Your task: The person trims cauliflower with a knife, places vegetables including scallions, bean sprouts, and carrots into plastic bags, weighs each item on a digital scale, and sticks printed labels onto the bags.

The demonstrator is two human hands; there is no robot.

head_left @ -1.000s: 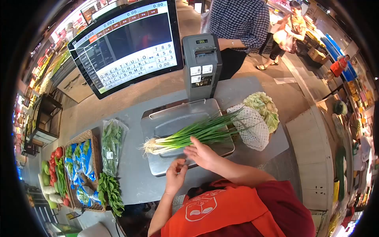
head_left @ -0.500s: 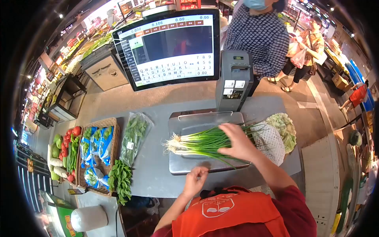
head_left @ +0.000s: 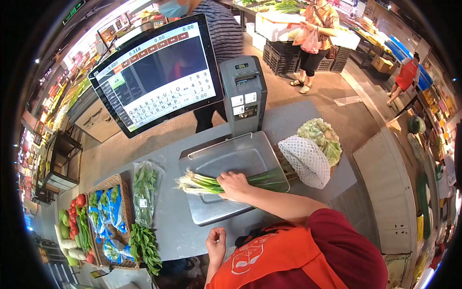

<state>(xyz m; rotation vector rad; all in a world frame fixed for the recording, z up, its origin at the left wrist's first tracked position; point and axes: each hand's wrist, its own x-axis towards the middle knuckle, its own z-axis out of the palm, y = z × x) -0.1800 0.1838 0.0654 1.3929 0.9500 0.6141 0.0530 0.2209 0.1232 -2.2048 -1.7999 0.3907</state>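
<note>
Matte grey tabletop [head_left: 168,236], shiny metal scale [head_left: 211,211] near its middle: flat tray, rounded corners, thin wire rail along the far side. Green onions [head_left: 204,184] lie across the tray, long smooth stalks, pale stringy roots sticking out past its left edge. Right hand [head_left: 234,187] grasping them around mid-stalk, fingers wrapped over the top. Left hand [head_left: 216,242] loosely clenched by the tabletop's near edge, off the scale; can't tell if anything's inside. Toward the tabletop's right edge: crinkly round cabbage [head_left: 326,137], bumpy white foam net [head_left: 305,161] against it. Left part: clear, wrinkled plastic bag [head_left: 144,190] of leafy greens, white label on it. Woven wicker basket [head_left: 126,212] at the left edge, loose leafy bunch [head_left: 144,245] beside it. Boxy grey printer [head_left: 243,91] upright at the far edge.
</note>
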